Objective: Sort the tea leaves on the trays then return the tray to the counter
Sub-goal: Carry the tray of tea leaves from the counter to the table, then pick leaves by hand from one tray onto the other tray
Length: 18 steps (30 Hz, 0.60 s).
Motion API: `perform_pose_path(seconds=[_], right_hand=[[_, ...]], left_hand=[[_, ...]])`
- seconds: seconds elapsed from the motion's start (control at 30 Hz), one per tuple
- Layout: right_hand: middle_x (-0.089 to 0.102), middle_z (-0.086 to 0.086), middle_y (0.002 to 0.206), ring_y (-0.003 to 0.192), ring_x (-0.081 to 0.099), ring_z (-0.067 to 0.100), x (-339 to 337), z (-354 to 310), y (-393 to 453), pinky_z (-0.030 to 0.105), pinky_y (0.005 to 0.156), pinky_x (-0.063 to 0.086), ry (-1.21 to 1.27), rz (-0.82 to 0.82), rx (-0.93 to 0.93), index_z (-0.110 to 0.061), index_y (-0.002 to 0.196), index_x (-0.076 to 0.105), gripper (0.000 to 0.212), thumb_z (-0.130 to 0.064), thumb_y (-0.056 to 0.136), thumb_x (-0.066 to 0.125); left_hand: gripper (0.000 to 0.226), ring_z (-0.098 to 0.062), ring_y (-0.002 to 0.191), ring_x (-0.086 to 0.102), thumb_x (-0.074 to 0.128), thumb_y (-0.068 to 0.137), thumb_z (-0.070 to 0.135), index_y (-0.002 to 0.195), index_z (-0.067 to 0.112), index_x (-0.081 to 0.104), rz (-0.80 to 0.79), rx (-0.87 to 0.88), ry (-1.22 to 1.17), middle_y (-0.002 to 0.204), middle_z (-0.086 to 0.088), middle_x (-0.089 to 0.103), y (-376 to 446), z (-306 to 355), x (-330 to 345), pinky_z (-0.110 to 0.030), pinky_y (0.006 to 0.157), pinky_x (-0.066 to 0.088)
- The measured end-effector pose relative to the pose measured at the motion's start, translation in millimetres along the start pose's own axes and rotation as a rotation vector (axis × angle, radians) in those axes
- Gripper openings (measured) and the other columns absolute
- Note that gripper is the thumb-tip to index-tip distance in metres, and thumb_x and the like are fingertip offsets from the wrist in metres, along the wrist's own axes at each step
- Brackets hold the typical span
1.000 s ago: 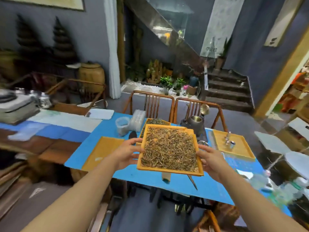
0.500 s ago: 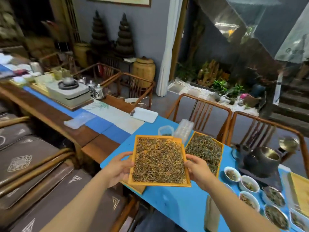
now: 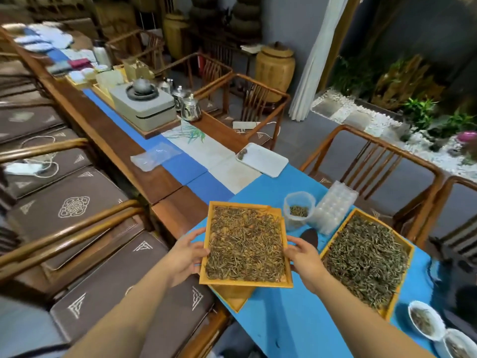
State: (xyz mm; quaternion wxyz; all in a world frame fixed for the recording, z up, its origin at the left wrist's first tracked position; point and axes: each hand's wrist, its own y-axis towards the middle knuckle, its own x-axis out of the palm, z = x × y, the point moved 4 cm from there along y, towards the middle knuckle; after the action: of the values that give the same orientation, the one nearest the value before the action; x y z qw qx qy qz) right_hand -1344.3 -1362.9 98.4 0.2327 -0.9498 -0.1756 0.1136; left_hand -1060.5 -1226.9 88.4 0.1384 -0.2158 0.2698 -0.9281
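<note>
I hold a yellow wooden tray (image 3: 246,282) full of brownish tea leaves (image 3: 246,246) level above the near edge of the blue-covered table (image 3: 291,316). My left hand (image 3: 187,254) grips its left rim and my right hand (image 3: 304,257) grips its right rim. A second yellow tray (image 3: 406,259) with darker green tea leaves lies on the table to the right. Under the held tray, an empty yellow tray (image 3: 232,295) rests on the table; only its near corner shows.
A plastic cup (image 3: 299,210) with some leaves and a clear plastic box (image 3: 333,208) stand behind the trays. White bowls (image 3: 426,324) of tea sit at lower right. A long wooden counter (image 3: 108,135) with teaware runs to the upper left, with chairs (image 3: 382,164) along both sides.
The view has swung left and down while both hands kept carrying the tray. The tray now sits over the table's left end, with the long counter in view beyond.
</note>
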Motion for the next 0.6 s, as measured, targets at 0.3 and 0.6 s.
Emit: perform_pose_path(seconds=[0.3, 0.6], right_hand=[[0.062, -0.004, 0.062, 0.061, 0.05, 0.019, 17, 26, 33, 0.033, 0.057, 0.038, -0.233, -0.031, 0.082, -0.019, 0.078, 0.074, 0.024, -0.014, 0.095, 0.057], [0.058, 0.006, 0.115, 0.111, 0.052, 0.03, 48, 25, 52, 0.039, 0.096, 0.042, -1.11, -0.131, -0.438, -0.017, 0.12, 0.062, 0.03, -0.019, 0.092, 0.05]], left_hand=[[0.061, -0.035, 0.087, 0.068, 0.051, 0.089, -0.019, 0.127, 0.027, 0.059, 0.209, -0.054, -0.065, 0.098, -0.015, 0.074, -14, -45, -10, -0.055, 0.083, 0.056], [0.06, -0.043, 0.1, 0.071, 0.038, 0.088, -0.027, 0.128, 0.013, 0.059, 0.261, -0.028, -0.219, 0.114, -0.03, 0.07, -25, -59, -1, -0.049, 0.071, 0.062]])
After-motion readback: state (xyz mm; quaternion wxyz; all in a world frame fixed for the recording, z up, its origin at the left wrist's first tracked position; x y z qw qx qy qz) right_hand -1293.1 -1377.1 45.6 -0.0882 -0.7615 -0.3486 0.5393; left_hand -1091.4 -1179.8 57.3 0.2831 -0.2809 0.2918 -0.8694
